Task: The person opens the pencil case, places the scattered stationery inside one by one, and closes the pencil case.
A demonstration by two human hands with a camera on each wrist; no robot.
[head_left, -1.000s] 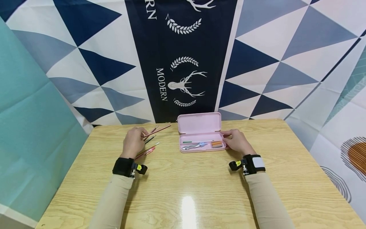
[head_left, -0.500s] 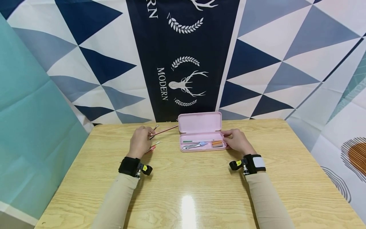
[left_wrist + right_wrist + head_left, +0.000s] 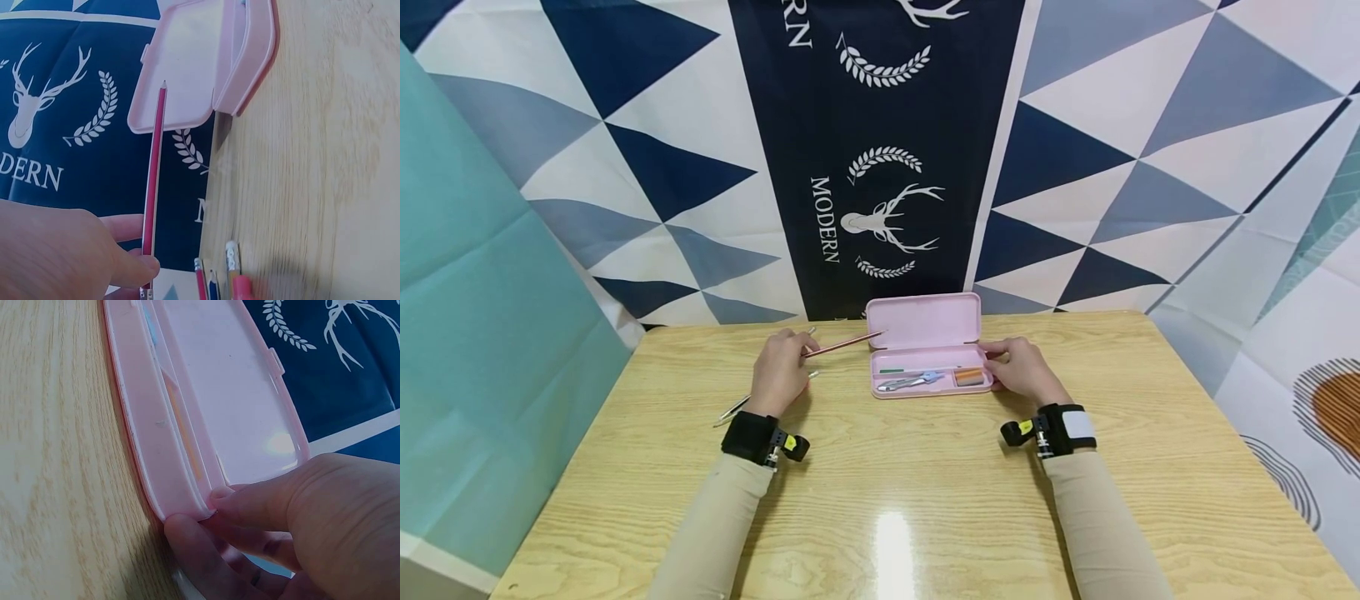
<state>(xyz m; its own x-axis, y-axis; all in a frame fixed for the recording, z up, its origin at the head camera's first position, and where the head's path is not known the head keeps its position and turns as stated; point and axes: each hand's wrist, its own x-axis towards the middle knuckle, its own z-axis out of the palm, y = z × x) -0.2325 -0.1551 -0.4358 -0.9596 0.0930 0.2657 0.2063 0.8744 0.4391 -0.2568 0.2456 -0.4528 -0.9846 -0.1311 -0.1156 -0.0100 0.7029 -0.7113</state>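
Note:
My left hand (image 3: 780, 371) pinches a red pencil (image 3: 154, 169) near its back end, between thumb and fingers. Its sharpened tip points right and overlaps the raised lid of the pink pencil case (image 3: 925, 323) in the head view. The case lies open at the back of the table, lid leaning back. Inside are a compass (image 3: 910, 382), a thin stick with a green end (image 3: 892, 371) and an orange-and-brown block (image 3: 968, 377) in the right compartment. My right hand (image 3: 1024, 372) grips the case's right end, thumb on the rim and fingers against the outside.
Under and beside my left hand lie several more pencils, among them one with a white eraser (image 3: 232, 255), a red one (image 3: 200, 279) and a dark one (image 3: 214, 285). A pink object (image 3: 242, 287) lies by them. Patterned cloth (image 3: 880, 150) hangs directly behind the wooden table (image 3: 880, 467).
My left hand has carried the red pencil rightward, and its tip now overlaps the case lid. Pencil ends have come into view left of that wrist. The right hand and case have stayed put.

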